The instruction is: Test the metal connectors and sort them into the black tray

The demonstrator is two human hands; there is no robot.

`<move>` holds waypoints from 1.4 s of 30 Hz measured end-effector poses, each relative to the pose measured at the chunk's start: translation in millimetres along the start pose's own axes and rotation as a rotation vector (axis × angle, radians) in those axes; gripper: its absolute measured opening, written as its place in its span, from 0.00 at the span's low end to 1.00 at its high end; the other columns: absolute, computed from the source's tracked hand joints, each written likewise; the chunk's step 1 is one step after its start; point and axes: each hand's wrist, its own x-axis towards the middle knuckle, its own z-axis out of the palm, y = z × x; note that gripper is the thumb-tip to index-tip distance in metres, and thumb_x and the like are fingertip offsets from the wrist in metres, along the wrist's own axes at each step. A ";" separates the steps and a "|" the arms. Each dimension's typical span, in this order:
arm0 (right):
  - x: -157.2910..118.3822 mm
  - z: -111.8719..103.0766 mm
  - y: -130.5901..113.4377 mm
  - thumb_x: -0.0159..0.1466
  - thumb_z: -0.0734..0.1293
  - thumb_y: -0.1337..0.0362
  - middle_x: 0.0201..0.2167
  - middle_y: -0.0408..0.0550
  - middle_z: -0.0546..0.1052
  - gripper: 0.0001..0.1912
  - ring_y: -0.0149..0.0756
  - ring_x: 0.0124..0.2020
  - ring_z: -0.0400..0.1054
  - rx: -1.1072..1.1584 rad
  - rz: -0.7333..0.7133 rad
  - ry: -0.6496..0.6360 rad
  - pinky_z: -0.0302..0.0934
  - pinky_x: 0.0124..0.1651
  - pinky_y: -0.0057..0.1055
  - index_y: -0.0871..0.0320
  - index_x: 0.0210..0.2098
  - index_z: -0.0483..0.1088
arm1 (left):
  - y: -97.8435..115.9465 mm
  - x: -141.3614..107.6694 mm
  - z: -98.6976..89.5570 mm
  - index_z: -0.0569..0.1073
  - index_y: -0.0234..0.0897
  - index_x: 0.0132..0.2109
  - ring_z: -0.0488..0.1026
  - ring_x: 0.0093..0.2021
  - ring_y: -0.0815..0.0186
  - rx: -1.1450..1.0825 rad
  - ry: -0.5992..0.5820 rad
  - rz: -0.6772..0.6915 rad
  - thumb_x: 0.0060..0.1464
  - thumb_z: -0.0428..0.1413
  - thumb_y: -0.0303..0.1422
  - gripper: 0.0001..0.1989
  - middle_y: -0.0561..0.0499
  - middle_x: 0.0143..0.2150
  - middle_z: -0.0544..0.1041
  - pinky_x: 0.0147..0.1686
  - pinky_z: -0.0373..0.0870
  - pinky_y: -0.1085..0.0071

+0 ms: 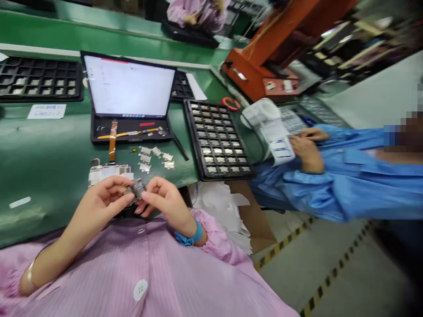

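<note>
Fingers of both hands are drawn in close around a small metal module (139, 189), held in front of the chest at the near edge of the green work table (59, 145); the left hand (107, 196) pinches its left side between thumb and fingertips, and the right hand (160, 197) grips its right side the same way, the remaining fingers curled; a blue wristband (190, 235) circles the right wrist. Just beyond the left hand lies a circuit assembly (99, 173) with white panels, an orange ribbon cable (113, 143) running from it onto the black base of an open laptop (130, 88); a second orange cable (127, 134) lies across that base; loose silver metal pieces (144, 157) are scattered on the table in front of it. To the right of these sits a black compartment tray (220, 175) filled with rows of silver parts; a red tape roll (231, 104) is near its far corner; farther right, a co-worker in blue (327, 180) has both hands near a white label strip (279, 143).
</note>
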 end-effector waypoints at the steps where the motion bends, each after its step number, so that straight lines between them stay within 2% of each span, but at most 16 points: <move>1: -0.4 0.4 1.0 0.53 0.75 0.52 0.24 0.41 0.77 0.21 0.31 0.24 0.75 0.004 0.009 -0.018 0.67 0.22 0.23 0.57 0.30 0.61 | -2.0 -0.4 -1.3 0.75 0.39 0.45 0.69 0.29 0.70 0.010 0.012 -0.010 0.51 0.65 0.37 0.15 0.53 0.31 0.74 0.28 0.66 0.76; 5: 0.7 -0.2 5.5 0.52 0.75 0.50 0.23 0.41 0.76 0.23 0.31 0.23 0.74 -0.026 -0.002 -0.023 0.66 0.22 0.22 0.57 0.30 0.61 | -8.7 1.3 -3.7 0.75 0.41 0.51 0.66 0.24 0.69 0.055 0.021 -0.012 0.52 0.64 0.40 0.20 0.54 0.27 0.73 0.25 0.67 0.74; 8: -0.9 -0.9 8.0 0.51 0.75 0.50 0.25 0.41 0.76 0.23 0.29 0.22 0.73 -0.068 -0.024 -0.004 0.65 0.21 0.22 0.57 0.30 0.62 | -6.5 0.7 1.0 0.75 0.40 0.51 0.67 0.24 0.69 0.056 0.026 0.001 0.50 0.65 0.40 0.21 0.55 0.25 0.71 0.23 0.66 0.75; 16: -10.8 -0.9 3.9 0.59 0.69 0.54 0.23 0.43 0.75 0.15 0.28 0.20 0.70 -0.208 -0.073 -0.056 0.56 0.18 0.20 0.57 0.27 0.62 | 9.7 -7.3 12.4 0.74 0.35 0.46 0.67 0.23 0.73 -0.029 0.002 -0.008 0.50 0.64 0.34 0.17 0.54 0.27 0.72 0.19 0.63 0.80; 20: -15.2 1.3 -0.7 0.60 0.66 0.58 0.22 0.43 0.74 0.12 0.28 0.20 0.67 -0.271 -0.143 -0.039 0.57 0.20 0.24 0.57 0.25 0.63 | 13.5 -13.1 11.9 0.74 0.35 0.45 0.66 0.21 0.75 -0.015 -0.010 -0.015 0.51 0.63 0.32 0.14 0.54 0.27 0.73 0.19 0.63 0.81; 25: -19.2 3.7 -1.6 0.60 0.64 0.62 0.19 0.41 0.71 0.10 0.27 0.18 0.61 -0.415 -0.241 -0.013 0.55 0.21 0.24 0.56 0.23 0.62 | 14.3 -18.4 10.7 0.75 0.36 0.44 0.71 0.24 0.72 -0.033 -0.033 -0.006 0.51 0.64 0.31 0.13 0.54 0.27 0.74 0.19 0.65 0.82; 30: -21.8 4.9 -2.6 0.60 0.63 0.65 0.17 0.39 0.67 0.10 0.26 0.18 0.58 -0.456 -0.343 0.027 0.53 0.21 0.25 0.56 0.23 0.61 | 12.1 -20.4 7.2 0.74 0.37 0.47 0.76 0.28 0.70 -0.138 -0.119 -0.013 0.56 0.60 0.31 0.11 0.52 0.30 0.77 0.21 0.70 0.81; 34: -22.0 3.4 -1.8 0.60 0.63 0.66 0.17 0.39 0.67 0.11 0.25 0.17 0.58 -0.479 -0.360 0.068 0.52 0.21 0.25 0.56 0.22 0.60 | 10.2 -20.4 5.5 0.73 0.36 0.49 0.78 0.33 0.67 -0.192 -0.144 -0.008 0.59 0.57 0.27 0.11 0.50 0.33 0.79 0.21 0.71 0.81; 42: -19.9 1.9 1.6 0.60 0.63 0.67 0.16 0.38 0.66 0.11 0.26 0.18 0.59 -0.489 -0.363 0.081 0.52 0.21 0.25 0.56 0.22 0.60 | 10.0 -21.4 2.1 0.72 0.36 0.50 0.78 0.33 0.67 -0.210 -0.153 -0.023 0.58 0.55 0.23 0.13 0.50 0.34 0.81 0.23 0.74 0.80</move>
